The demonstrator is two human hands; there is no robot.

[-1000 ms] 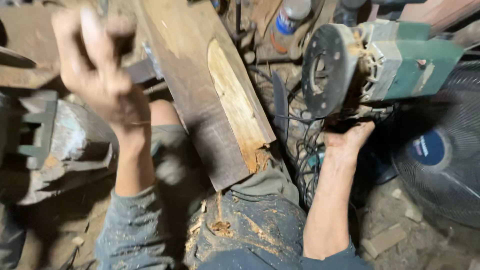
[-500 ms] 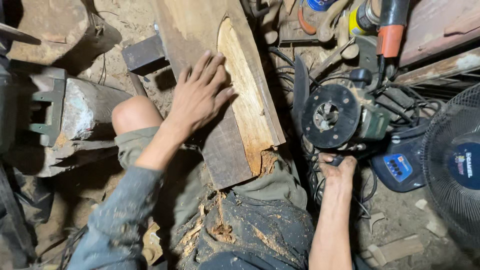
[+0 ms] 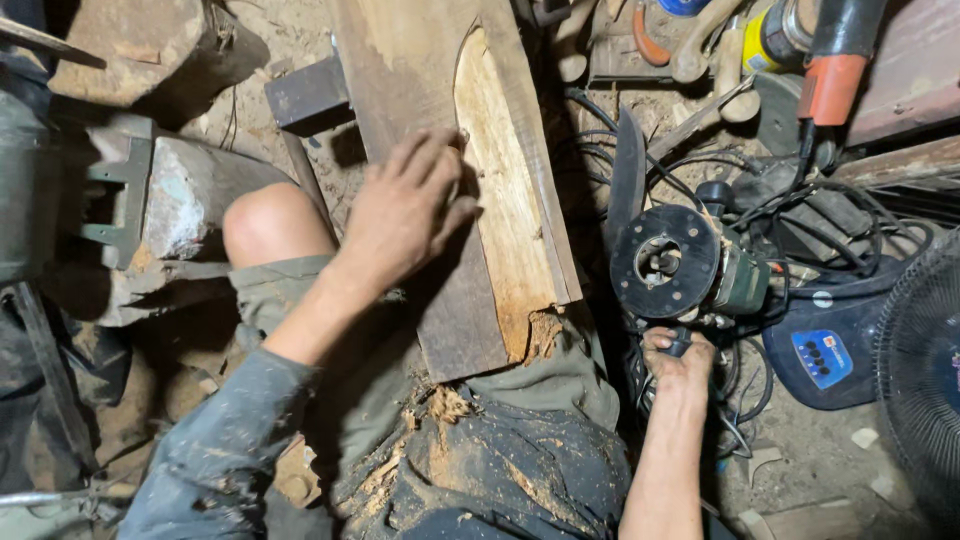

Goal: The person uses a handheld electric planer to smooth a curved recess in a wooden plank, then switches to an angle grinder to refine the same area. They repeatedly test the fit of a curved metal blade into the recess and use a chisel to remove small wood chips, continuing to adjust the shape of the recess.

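Nearest the camera, the person's lap is lying under a scatter of wood chips (image 3: 440, 410) and sawdust, the chips resting on dark, dusty trousers. Just beyond, the near end of a long wooden plank (image 3: 400, 90) is resting on the person's thigh, with one bare knee (image 3: 265, 220) showing to its left. The plank is running away from the camera, dark on its flat face, with a long pale hollow (image 3: 505, 200) carved along its right side.

The left hand (image 3: 405, 215) is lying palm down on the plank, fingers spread and flat, the fingertips touching the edge of the pale hollow; this grip is open and holding nothing, only pressing on the wood.

To the right of the plank, the right hand (image 3: 678, 358) is curled tight around the handle of a green electric router (image 3: 690, 270), its grip closed on it. The router is lying on its side on the floor, its round black base facing the camera, just beside the plank's right edge.

Farther right, a blue fan base (image 3: 830, 360) and a dark fan grille (image 3: 920, 370) are sitting near a tangle of black cables (image 3: 800, 210). To the left, a grey metal block (image 3: 170, 200) is standing on the dirt floor. At the far top right, tool handles and a yellow-and-black can (image 3: 770, 35) are lying in a cluttered heap; I cannot tell whether any box is holding them.
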